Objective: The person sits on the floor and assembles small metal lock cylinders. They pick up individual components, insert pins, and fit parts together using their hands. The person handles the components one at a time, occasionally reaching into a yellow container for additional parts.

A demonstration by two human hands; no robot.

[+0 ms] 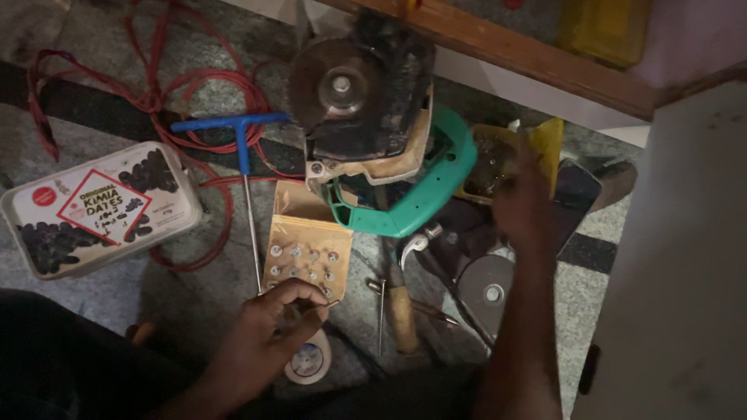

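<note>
Hands among tools on a stone floor

A circular saw [366,93] with a green guard lies at the top, a white lidded box [101,208] to its left, a blue T-handled key [241,155] between them; the right hand [523,198] reaches into a yellow container [545,140], its grip too blurred to judge; the left hand [276,315] pinches a small screw-like piece, closed, beside a cardboard screw card [305,253]

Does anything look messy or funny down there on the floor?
Yes. The red cable lies in tangled loops across the floor, running under the blue T-handled tool. The circular saw is tipped, with its blade facing up. Loose nails lie by the hammer.
</note>
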